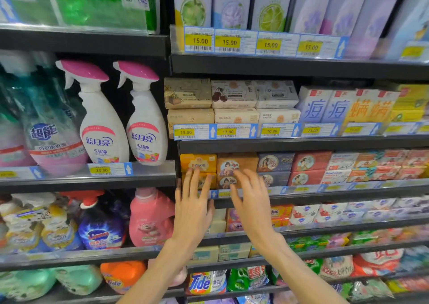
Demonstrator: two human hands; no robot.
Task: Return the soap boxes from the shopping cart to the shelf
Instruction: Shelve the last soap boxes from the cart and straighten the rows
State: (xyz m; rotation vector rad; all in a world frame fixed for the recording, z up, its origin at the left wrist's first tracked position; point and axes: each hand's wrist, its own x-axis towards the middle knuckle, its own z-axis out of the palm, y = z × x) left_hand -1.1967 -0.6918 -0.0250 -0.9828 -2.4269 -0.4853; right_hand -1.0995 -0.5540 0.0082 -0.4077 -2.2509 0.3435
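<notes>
Packed shelf, little free room

Soap boxes (236, 164) fill the shelf (301, 144) front edge to edge; only a thin dark gap above them is open, and both hands (192, 201) spread before the left stacks.

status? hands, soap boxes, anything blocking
Left hand open, fingertips on yellow soap boxes. Right hand open, at brown soap boxes. Neither holds a box. Nothing blocking; cart out of view.

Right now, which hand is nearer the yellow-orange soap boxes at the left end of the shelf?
Left. The left hand has its fingertips on the stacked yellow-orange soap boxes; the right hand is beside them, over the tan soap boxes.
</notes>
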